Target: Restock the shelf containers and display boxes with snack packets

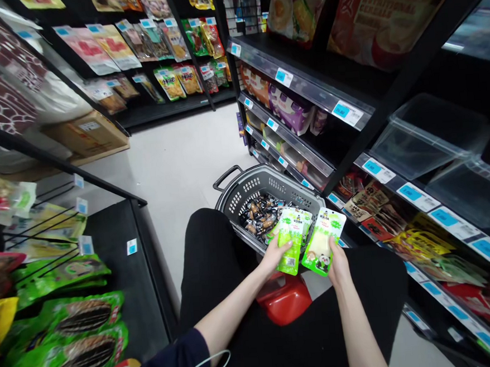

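Observation:
Green-and-white snack packets are in both of my hands, just above the near rim of a grey shopping basket. My left hand is closed on a green snack packet, with at least one similar packet partly hidden behind it. In my right hand is another snack packet with a panda picture near its bottom; my fingers grip its right side. Small dark-wrapped snacks lie heaped inside the basket.
A red plastic object is between my knees. Shelves of packaged food rise on the right, with clear plastic bins on them. To the left is a black rack with green sunflower-seed bags. A cardboard box stands farther back.

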`<action>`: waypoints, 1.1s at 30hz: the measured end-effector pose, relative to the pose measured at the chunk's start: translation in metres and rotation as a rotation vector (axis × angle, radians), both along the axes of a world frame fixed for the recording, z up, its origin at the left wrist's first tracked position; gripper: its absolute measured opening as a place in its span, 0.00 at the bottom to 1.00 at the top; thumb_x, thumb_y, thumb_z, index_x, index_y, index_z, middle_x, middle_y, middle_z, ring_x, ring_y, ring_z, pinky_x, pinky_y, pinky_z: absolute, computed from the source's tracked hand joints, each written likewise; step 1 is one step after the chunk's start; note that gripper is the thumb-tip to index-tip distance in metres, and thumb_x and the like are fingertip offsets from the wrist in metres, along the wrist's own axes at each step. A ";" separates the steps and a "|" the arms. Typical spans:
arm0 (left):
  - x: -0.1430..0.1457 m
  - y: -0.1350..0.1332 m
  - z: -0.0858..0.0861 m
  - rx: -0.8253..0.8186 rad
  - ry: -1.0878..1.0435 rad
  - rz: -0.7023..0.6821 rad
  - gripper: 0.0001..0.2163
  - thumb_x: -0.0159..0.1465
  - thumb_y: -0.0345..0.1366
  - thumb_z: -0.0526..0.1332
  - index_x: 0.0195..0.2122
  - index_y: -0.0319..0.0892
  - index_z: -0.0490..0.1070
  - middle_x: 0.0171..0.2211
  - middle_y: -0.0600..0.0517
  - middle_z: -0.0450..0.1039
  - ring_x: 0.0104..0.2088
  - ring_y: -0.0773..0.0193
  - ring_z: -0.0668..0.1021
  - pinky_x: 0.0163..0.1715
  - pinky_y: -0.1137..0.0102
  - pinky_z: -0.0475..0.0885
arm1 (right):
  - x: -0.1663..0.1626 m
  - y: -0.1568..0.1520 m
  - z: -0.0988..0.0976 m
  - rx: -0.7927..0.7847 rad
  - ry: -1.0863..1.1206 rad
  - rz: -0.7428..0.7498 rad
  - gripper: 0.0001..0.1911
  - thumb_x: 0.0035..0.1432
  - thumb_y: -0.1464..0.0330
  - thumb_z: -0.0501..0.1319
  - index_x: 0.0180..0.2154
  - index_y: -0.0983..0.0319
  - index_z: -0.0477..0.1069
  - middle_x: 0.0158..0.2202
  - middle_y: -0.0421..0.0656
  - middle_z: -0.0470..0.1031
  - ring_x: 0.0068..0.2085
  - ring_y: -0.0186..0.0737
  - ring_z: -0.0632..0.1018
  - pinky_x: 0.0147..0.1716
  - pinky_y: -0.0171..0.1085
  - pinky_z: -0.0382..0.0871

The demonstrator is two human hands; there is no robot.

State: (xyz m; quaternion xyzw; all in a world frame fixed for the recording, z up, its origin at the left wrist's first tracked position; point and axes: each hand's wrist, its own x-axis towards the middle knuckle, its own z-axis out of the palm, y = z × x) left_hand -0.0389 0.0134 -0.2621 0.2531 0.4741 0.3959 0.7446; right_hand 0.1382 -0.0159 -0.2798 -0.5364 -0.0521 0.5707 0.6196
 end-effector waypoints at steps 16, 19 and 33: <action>-0.015 0.000 0.017 -0.198 -0.696 -0.414 0.34 0.50 0.68 0.55 0.40 0.40 0.69 0.17 0.59 0.50 0.18 0.70 0.55 0.20 0.73 0.49 | -0.010 -0.001 0.014 0.006 0.017 0.054 0.22 0.45 0.57 0.70 0.40 0.65 0.75 0.39 0.49 0.81 0.39 0.47 0.81 0.43 0.44 0.76; -0.014 0.000 0.019 -0.228 -0.811 -0.411 0.39 0.49 0.69 0.53 0.45 0.37 0.68 0.24 0.53 0.60 0.26 0.66 0.64 0.28 0.70 0.57 | -0.012 -0.001 0.018 0.008 0.023 0.078 0.21 0.45 0.58 0.70 0.38 0.65 0.76 0.37 0.48 0.81 0.38 0.47 0.81 0.41 0.43 0.76; -0.012 0.004 0.018 -0.229 -0.492 -0.222 0.27 0.51 0.49 0.60 0.48 0.36 0.69 0.42 0.39 0.75 0.37 0.54 0.77 0.39 0.59 0.70 | -0.009 -0.001 0.022 0.015 0.064 0.097 0.22 0.45 0.58 0.70 0.39 0.66 0.76 0.37 0.50 0.81 0.39 0.51 0.81 0.43 0.48 0.76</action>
